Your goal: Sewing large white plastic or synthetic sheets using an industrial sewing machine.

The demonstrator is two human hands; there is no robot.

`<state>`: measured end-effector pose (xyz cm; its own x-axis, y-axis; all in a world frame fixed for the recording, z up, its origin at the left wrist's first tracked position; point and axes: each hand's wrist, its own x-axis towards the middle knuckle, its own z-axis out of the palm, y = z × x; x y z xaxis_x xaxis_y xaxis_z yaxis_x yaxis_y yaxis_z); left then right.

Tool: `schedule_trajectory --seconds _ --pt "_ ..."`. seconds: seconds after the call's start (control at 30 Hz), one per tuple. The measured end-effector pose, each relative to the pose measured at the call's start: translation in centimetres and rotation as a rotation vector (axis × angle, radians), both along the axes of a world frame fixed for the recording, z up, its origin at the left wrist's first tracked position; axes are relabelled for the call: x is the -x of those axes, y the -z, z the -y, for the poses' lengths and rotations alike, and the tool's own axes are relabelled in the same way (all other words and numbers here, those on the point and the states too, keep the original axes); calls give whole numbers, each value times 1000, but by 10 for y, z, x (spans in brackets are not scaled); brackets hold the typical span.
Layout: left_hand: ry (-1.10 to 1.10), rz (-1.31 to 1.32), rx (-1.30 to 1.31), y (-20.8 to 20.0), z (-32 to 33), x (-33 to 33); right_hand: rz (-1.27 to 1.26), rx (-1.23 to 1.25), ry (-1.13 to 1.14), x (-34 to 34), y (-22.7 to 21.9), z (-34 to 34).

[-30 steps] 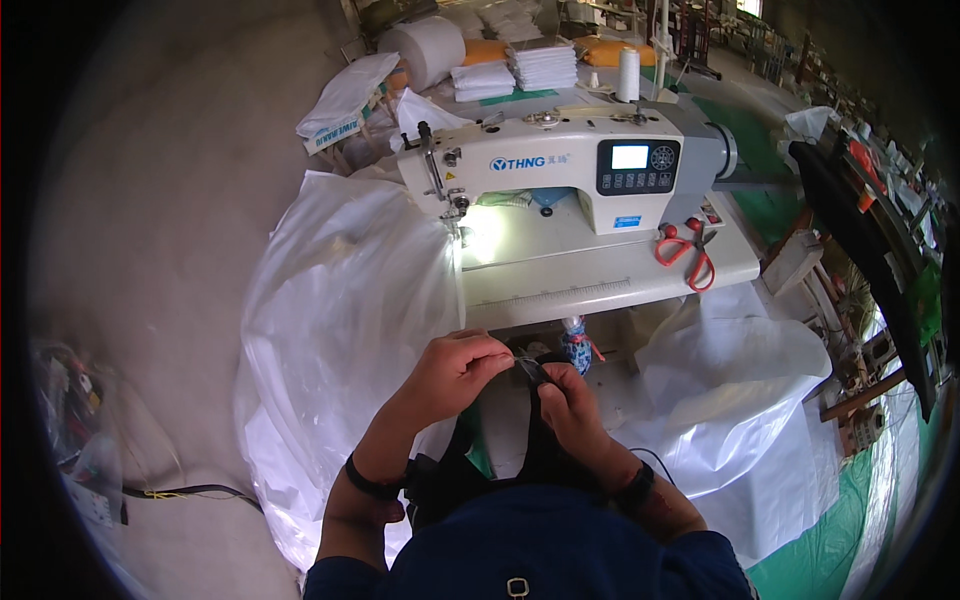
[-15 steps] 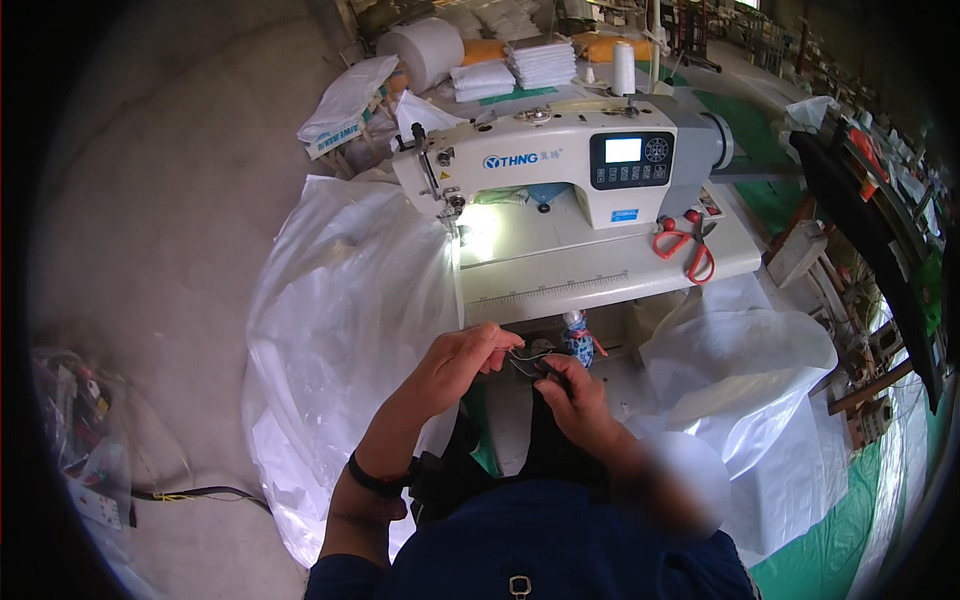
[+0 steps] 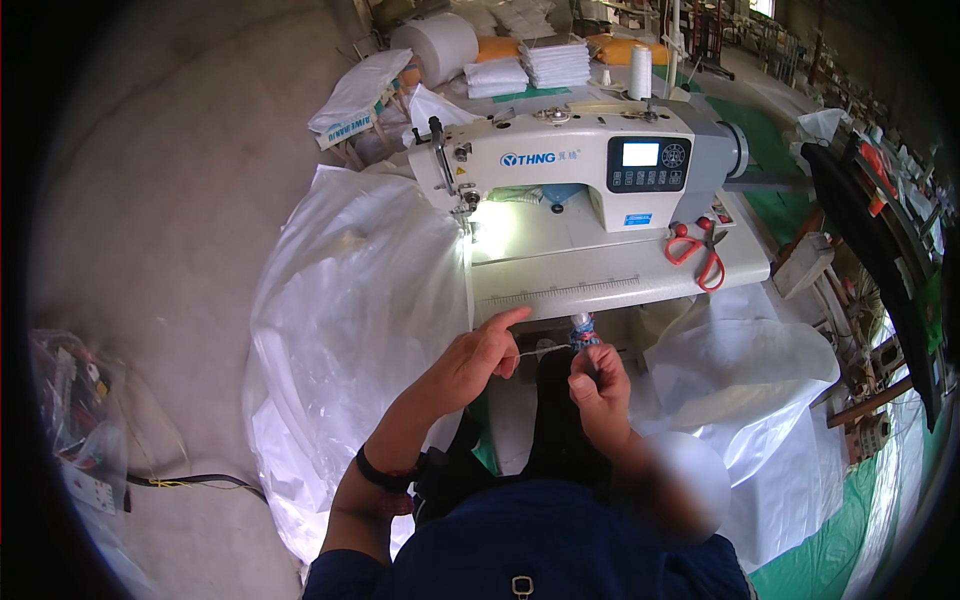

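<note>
My left hand (image 3: 484, 358) is in front of the sewing machine's bed, its index finger stretched out and its other fingers curled on one end of a pale thread (image 3: 540, 351). The thread runs across to my right hand (image 3: 604, 402), which is closed on a small dark object (image 3: 592, 372). Most of that object is hidden by the fingers, and I cannot make out its kind. Just beyond the right hand is a small patterned blue bundle (image 3: 583, 328) under the bed's edge. The white sewing machine (image 3: 550, 150) stands ahead with its lamp and screen lit.
Red-handled scissors (image 3: 699, 255) lie on the right of the machine bed (image 3: 560, 285). A large white plastic sheet (image 3: 350, 330) hangs from the needle area on the left. More white sheeting (image 3: 745, 380) lies at right. A thread cone (image 3: 640, 72) stands behind the machine.
My hands have moved apart, the right one rightward and slightly down, and the thread now stretches between them. My left index finger has extended. The view has shifted slightly.
</note>
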<state>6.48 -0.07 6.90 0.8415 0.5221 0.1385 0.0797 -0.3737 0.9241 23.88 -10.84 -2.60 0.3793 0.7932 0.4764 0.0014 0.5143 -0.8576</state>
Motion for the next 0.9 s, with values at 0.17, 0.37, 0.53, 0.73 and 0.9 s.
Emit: schedule_trajectory --seconds 0.17,0.37,0.53,0.73,0.9 --pt "2 -24 2 13 5 -6 -158 210 -108 9 -25 -6" --pt "-42 -52 -31 10 7 -16 136 199 70 12 -21 -13" --pt "-167 -113 -476 16 -4 -13 81 253 53 -20 -16 -16" --pt "-242 -57 -421 26 -13 -14 -167 340 227 -38 4 -24" --pt "-238 -82 -443 26 -21 -14 -36 431 -21 -25 0 21"
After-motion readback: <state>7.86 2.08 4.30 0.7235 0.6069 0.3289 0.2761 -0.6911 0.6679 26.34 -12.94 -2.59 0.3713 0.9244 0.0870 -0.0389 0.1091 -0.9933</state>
